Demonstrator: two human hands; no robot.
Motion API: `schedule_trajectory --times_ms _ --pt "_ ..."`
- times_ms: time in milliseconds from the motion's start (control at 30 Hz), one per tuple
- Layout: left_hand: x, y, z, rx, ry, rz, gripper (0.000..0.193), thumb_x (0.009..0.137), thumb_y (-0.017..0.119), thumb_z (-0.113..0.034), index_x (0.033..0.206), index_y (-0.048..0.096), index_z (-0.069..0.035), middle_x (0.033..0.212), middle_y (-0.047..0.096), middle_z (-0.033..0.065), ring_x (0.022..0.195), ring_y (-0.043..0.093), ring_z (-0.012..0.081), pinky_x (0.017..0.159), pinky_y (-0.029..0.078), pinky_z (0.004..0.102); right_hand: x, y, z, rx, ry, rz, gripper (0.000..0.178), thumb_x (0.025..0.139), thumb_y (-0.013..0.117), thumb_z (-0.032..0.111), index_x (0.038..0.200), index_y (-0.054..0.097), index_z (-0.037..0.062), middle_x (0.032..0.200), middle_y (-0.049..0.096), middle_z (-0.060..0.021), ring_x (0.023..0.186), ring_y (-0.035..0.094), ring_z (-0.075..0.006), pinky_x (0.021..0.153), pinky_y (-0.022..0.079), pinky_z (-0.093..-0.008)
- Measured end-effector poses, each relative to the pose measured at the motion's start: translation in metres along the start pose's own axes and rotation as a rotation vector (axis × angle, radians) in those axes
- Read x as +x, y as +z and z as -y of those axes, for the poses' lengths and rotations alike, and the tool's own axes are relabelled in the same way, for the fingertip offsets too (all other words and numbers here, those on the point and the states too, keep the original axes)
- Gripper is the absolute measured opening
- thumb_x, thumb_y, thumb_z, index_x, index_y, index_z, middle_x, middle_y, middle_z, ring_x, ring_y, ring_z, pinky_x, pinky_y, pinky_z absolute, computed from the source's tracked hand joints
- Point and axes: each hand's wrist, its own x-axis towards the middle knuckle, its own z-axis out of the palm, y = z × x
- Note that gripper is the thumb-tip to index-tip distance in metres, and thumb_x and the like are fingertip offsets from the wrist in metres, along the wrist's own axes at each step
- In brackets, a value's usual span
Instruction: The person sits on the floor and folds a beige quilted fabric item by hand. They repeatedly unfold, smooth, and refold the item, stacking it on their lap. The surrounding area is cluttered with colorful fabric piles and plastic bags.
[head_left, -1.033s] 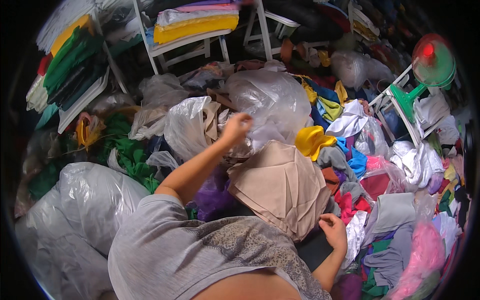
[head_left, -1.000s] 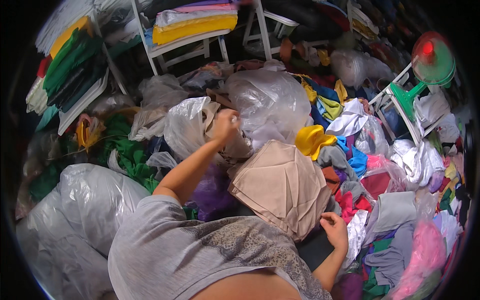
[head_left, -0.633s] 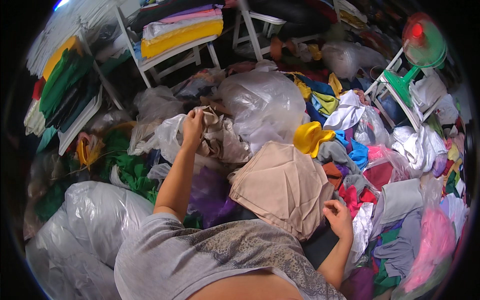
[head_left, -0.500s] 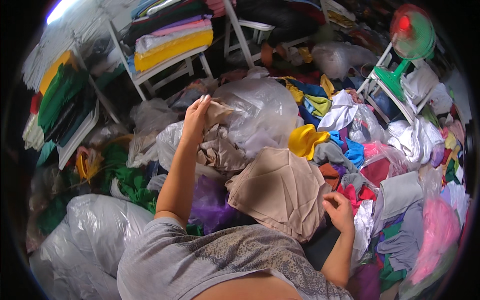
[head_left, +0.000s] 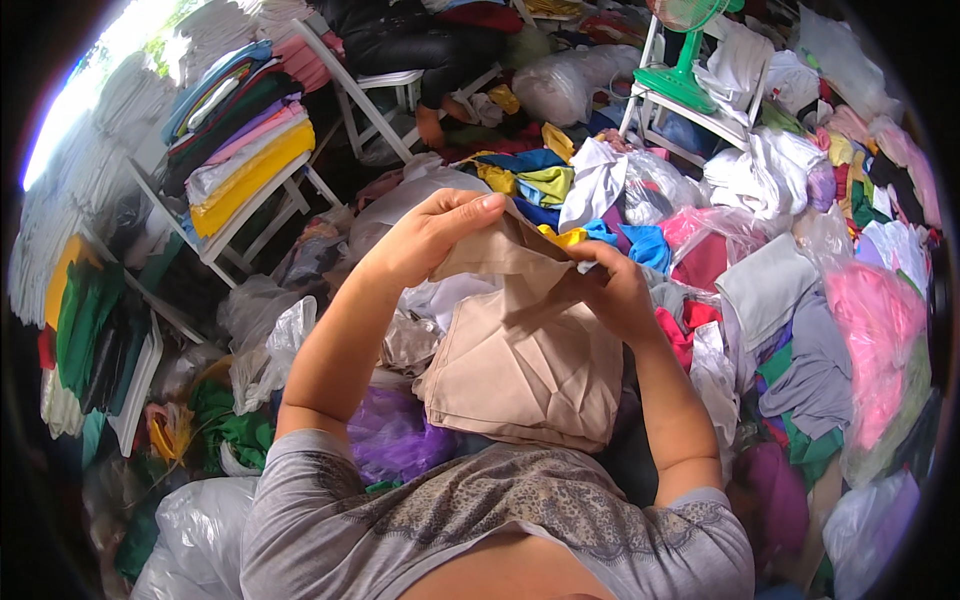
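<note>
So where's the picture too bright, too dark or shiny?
Head view: white glare at the upper left; head view: the fisheye rim goes black; head view: the pale plastic bag at lower left shines, the right hand looks shadowed.

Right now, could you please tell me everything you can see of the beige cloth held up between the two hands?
The beige cloth looks thin, plain and matte, with soft creases. The left hand holds one side, thumb on top; the right hand holds the other. It is partly folded, a flap drooping in front of the beige stack; whether they touch is unclear.
</note>
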Motion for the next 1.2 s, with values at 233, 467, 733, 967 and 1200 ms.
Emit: schedule_trajectory --times_ms 233,467,733,967,1200 --pt "0.020 -0.002 -0.003 0.034 0.069 -0.039 0.015 0.090 0.070 -0.015 0.102 0.071 -0.004 0.085 0.069 -0.0023 0.074 0.062 0.0044 0.067 0.048 0.0204 -0.019 -0.006 0.006 -0.134 -0.066 0.021 0.037 0.086 0.073 0.005 0.123 0.065 0.0020 0.097 0.069 -0.0058 0.075 0.064 -0.0091 0.070 0.051 -0.0232" --pt "0.025 -0.004 -0.005 -0.074 0.111 0.016 0.034 0.079 0.074 0.003 0.112 0.069 0.001 0.102 0.074 0.0081 0.091 0.072 0.0159 0.088 0.056 0.0291 -0.010 -0.001 0.004 0.332 0.044 0.087 0.046 0.095 0.069 0.012 0.138 0.053 0.0050 0.105 0.067 -0.0046 0.076 0.063 -0.0067 0.066 0.051 -0.0218" --pt "0.026 0.003 -0.010 -0.022 0.109 0.063 0.036 0.081 0.074 0.005 0.116 0.068 -0.001 0.106 0.073 0.0054 0.095 0.069 0.0131 0.089 0.054 0.0275 0.000 0.021 0.000 -0.060 -0.062 -0.106 0.039 0.080 0.081 0.013 0.117 0.069 0.0074 0.102 0.071 -0.0043 0.082 0.065 -0.0112 0.076 0.052 -0.0259" --pt "0.026 0.008 -0.015 0.064 0.080 0.050 0.036 0.083 0.078 -0.008 0.116 0.067 0.000 0.105 0.073 0.0079 0.095 0.070 0.0153 0.088 0.055 0.0293 0.004 0.023 -0.001 -0.283 -0.245 -0.184 0.026 0.086 0.075 0.021 0.106 0.072 0.0054 0.097 0.073 -0.0092 0.082 0.070 -0.0240 0.078 0.053 -0.0345" --pt "0.034 -0.019 -0.018 0.397 0.045 -0.175 0.030 0.092 0.069 -0.021 0.111 0.067 0.002 0.097 0.071 0.0014 0.084 0.064 0.0120 0.076 0.051 0.0265 0.023 -0.020 -0.018 -0.242 -0.064 -0.328 0.012 0.093 0.066 0.012 0.100 0.069 0.0026 0.079 0.069 -0.0071 0.076 0.067 -0.0122 0.067 0.050 -0.0299"
